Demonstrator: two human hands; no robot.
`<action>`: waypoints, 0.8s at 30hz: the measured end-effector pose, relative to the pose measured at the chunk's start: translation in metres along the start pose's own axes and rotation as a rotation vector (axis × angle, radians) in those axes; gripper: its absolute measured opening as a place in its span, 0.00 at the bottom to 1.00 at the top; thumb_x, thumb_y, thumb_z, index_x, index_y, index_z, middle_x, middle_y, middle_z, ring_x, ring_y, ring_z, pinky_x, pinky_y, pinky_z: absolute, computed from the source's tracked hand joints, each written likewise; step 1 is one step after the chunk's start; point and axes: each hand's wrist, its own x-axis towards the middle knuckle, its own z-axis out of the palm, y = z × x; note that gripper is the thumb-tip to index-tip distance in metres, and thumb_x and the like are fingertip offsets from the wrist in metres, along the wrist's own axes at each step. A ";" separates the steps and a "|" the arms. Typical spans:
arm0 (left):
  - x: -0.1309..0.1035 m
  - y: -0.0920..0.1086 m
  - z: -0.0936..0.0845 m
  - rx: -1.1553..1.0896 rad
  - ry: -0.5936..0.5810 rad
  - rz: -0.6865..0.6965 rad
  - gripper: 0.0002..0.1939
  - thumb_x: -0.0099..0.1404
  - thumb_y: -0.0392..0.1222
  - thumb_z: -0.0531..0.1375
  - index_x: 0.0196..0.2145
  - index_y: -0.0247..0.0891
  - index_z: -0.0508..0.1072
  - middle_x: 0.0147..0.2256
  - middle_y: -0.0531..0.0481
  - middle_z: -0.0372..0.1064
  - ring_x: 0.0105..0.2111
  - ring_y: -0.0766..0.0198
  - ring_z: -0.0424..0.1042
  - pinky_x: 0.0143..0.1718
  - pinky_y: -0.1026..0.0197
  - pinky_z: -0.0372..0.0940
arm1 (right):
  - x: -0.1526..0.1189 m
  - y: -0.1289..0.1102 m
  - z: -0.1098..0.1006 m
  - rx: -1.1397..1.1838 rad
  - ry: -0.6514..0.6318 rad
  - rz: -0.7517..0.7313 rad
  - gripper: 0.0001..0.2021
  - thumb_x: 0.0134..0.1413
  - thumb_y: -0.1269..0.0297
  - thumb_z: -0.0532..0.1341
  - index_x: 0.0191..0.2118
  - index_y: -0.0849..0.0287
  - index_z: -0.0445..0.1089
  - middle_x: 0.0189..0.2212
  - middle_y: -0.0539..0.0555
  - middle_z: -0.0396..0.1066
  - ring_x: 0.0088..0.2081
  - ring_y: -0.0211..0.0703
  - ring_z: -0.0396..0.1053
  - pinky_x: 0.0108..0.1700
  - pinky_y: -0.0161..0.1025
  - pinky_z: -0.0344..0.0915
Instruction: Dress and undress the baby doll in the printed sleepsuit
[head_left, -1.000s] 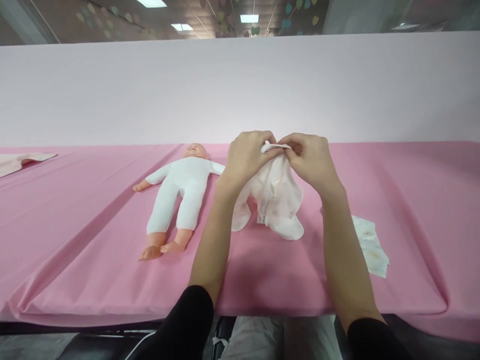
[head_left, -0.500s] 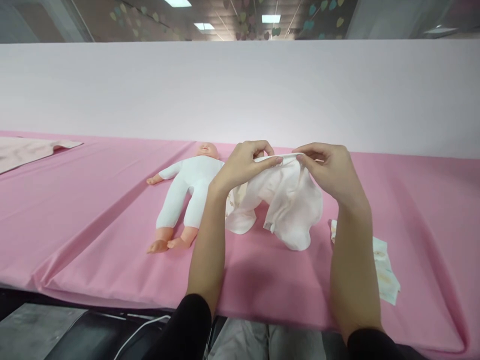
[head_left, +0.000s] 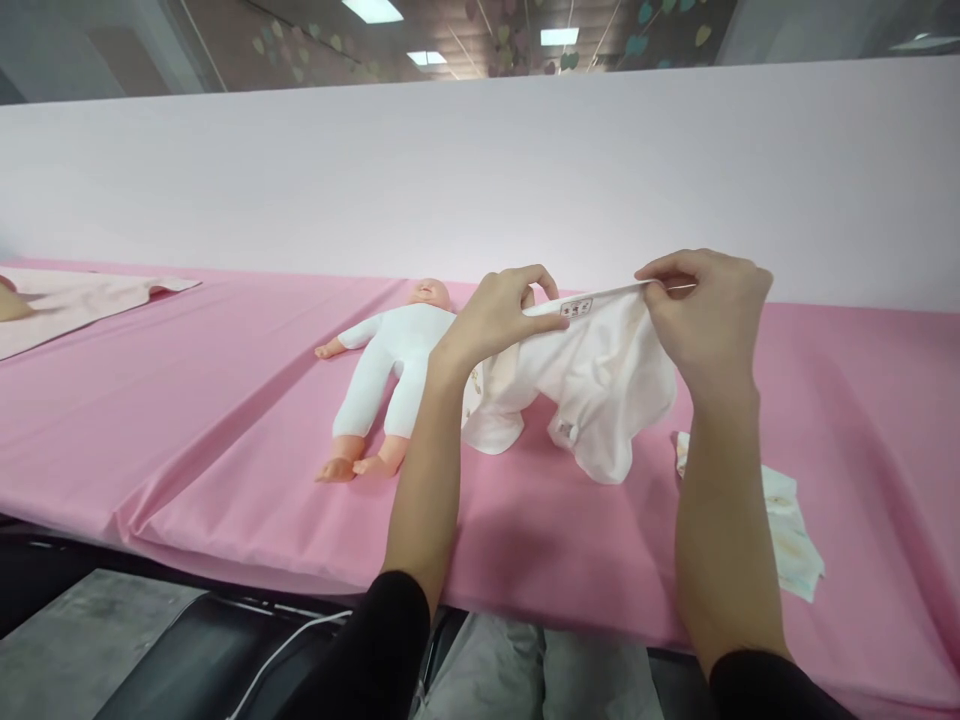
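A thin white baby garment (head_left: 600, 365) with a small printed label near its upper edge hangs above the pink surface. My left hand (head_left: 501, 312) pinches that upper edge on the left between thumb and fingers. Farther right, my right hand (head_left: 705, 305) grips the same edge, which is stretched between the two. Soft folds droop below, and a patterned patch shows near my left wrist. Left of my left forearm lies a baby doll (head_left: 405, 345) on its back in a white body suit; its right side is partly hidden by my arm.
A pink padded cover (head_left: 247, 440) spans the table against a white wall (head_left: 480, 180). Behind my right forearm lies a small pale printed cloth (head_left: 791, 530). At far left is a light pink cloth (head_left: 97, 300) with part of something skin-coloured on it. A white cable (head_left: 285, 650) hangs below the front edge.
My right hand has moved right and slightly up, pulling the garment's edge longer and baring the printed label. The view has shifted a little, bringing more of the far-left cloth into sight.
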 end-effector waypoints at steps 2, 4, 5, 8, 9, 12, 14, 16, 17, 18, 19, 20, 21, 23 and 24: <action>0.001 -0.006 -0.001 0.006 -0.078 0.002 0.18 0.53 0.46 0.63 0.42 0.45 0.68 0.21 0.56 0.58 0.23 0.66 0.62 0.24 0.63 0.54 | 0.003 0.006 -0.002 -0.025 0.031 0.035 0.10 0.45 0.78 0.55 0.26 0.57 0.69 0.27 0.51 0.70 0.32 0.46 0.70 0.40 0.47 0.65; -0.001 -0.013 -0.005 0.030 -0.188 -0.020 0.24 0.51 0.44 0.63 0.47 0.46 0.66 0.22 0.57 0.58 0.22 0.67 0.62 0.23 0.64 0.54 | 0.005 0.013 -0.004 -0.051 0.071 0.074 0.10 0.42 0.80 0.54 0.24 0.58 0.67 0.26 0.51 0.70 0.31 0.45 0.69 0.38 0.45 0.66; -0.002 -0.015 -0.007 0.048 -0.242 -0.038 0.26 0.51 0.43 0.63 0.49 0.46 0.65 0.22 0.57 0.59 0.22 0.67 0.62 0.23 0.64 0.55 | 0.005 0.017 -0.005 -0.068 0.084 0.092 0.10 0.41 0.81 0.54 0.24 0.58 0.66 0.25 0.50 0.70 0.30 0.44 0.69 0.37 0.43 0.66; -0.005 -0.018 -0.014 0.092 -0.263 -0.067 0.24 0.53 0.40 0.61 0.49 0.46 0.64 0.26 0.56 0.62 0.25 0.67 0.65 0.25 0.65 0.59 | 0.005 0.028 -0.012 -0.145 0.089 0.118 0.12 0.38 0.82 0.52 0.22 0.60 0.69 0.22 0.50 0.70 0.27 0.40 0.69 0.34 0.38 0.66; -0.005 -0.018 -0.015 0.094 -0.210 -0.055 0.22 0.54 0.39 0.60 0.48 0.45 0.65 0.28 0.55 0.64 0.27 0.67 0.67 0.27 0.65 0.60 | 0.005 0.031 -0.015 -0.178 0.093 0.114 0.14 0.37 0.83 0.51 0.21 0.61 0.70 0.21 0.50 0.69 0.27 0.39 0.68 0.33 0.36 0.65; -0.003 -0.015 -0.015 0.072 0.122 0.031 0.13 0.58 0.33 0.55 0.41 0.42 0.67 0.33 0.53 0.67 0.35 0.66 0.69 0.34 0.64 0.63 | 0.004 0.037 -0.022 -0.255 0.143 0.117 0.17 0.37 0.83 0.50 0.20 0.61 0.74 0.18 0.49 0.67 0.23 0.36 0.65 0.29 0.34 0.62; 0.001 -0.014 -0.015 0.059 0.407 0.069 0.10 0.60 0.29 0.51 0.34 0.41 0.67 0.34 0.53 0.67 0.38 0.67 0.68 0.38 0.63 0.64 | 0.005 0.039 -0.025 -0.301 0.186 0.139 0.17 0.38 0.82 0.51 0.23 0.60 0.76 0.16 0.49 0.65 0.20 0.35 0.61 0.26 0.34 0.59; 0.005 -0.015 -0.015 0.062 0.650 0.068 0.13 0.60 0.25 0.48 0.26 0.40 0.64 0.33 0.52 0.66 0.38 0.67 0.67 0.40 0.63 0.63 | 0.006 0.040 -0.026 -0.341 0.239 0.126 0.18 0.40 0.81 0.52 0.27 0.59 0.78 0.17 0.49 0.67 0.20 0.35 0.61 0.25 0.34 0.58; 0.006 -0.016 -0.015 0.072 0.737 0.061 0.14 0.59 0.24 0.48 0.22 0.39 0.63 0.32 0.52 0.66 0.38 0.68 0.67 0.40 0.63 0.63 | 0.007 0.040 -0.027 -0.355 0.278 0.097 0.18 0.41 0.81 0.53 0.29 0.59 0.78 0.19 0.50 0.70 0.22 0.37 0.63 0.27 0.35 0.60; 0.007 -0.018 -0.016 0.088 0.805 0.056 0.16 0.58 0.23 0.48 0.20 0.39 0.63 0.32 0.52 0.66 0.38 0.68 0.67 0.40 0.63 0.63 | 0.008 0.039 -0.027 -0.362 0.330 0.055 0.18 0.42 0.81 0.53 0.30 0.60 0.79 0.22 0.51 0.72 0.25 0.38 0.67 0.30 0.36 0.62; 0.007 -0.020 -0.018 0.108 0.856 0.054 0.17 0.58 0.22 0.48 0.19 0.38 0.64 0.33 0.52 0.67 0.37 0.68 0.67 0.39 0.63 0.63 | 0.009 0.038 -0.028 -0.361 0.392 0.007 0.18 0.42 0.81 0.53 0.31 0.61 0.79 0.25 0.53 0.74 0.29 0.40 0.69 0.33 0.36 0.63; 0.006 -0.022 -0.019 0.127 0.898 0.058 0.17 0.57 0.21 0.48 0.20 0.38 0.67 0.33 0.52 0.67 0.37 0.68 0.67 0.40 0.63 0.63 | 0.010 0.036 -0.028 -0.358 0.462 -0.037 0.18 0.43 0.81 0.53 0.32 0.62 0.79 0.27 0.54 0.75 0.33 0.41 0.71 0.36 0.37 0.64; 0.005 -0.023 -0.021 0.140 0.943 0.065 0.17 0.58 0.21 0.48 0.23 0.38 0.70 0.34 0.52 0.68 0.38 0.68 0.67 0.41 0.63 0.63 | 0.010 0.033 -0.029 -0.358 0.534 -0.071 0.18 0.43 0.81 0.52 0.32 0.62 0.78 0.28 0.53 0.75 0.35 0.42 0.72 0.37 0.37 0.65; 0.001 -0.024 -0.026 0.133 1.020 0.077 0.19 0.60 0.23 0.47 0.30 0.41 0.73 0.37 0.54 0.68 0.42 0.67 0.68 0.46 0.61 0.62 | 0.012 0.027 -0.032 -0.383 0.661 -0.093 0.19 0.46 0.81 0.49 0.32 0.62 0.78 0.29 0.52 0.75 0.36 0.41 0.72 0.37 0.39 0.64; -0.001 -0.024 -0.028 0.114 1.050 0.080 0.19 0.62 0.24 0.47 0.33 0.43 0.73 0.39 0.55 0.68 0.46 0.66 0.67 0.49 0.59 0.62 | 0.013 0.025 -0.034 -0.402 0.703 -0.080 0.20 0.48 0.80 0.48 0.31 0.61 0.77 0.29 0.51 0.75 0.35 0.41 0.72 0.36 0.39 0.63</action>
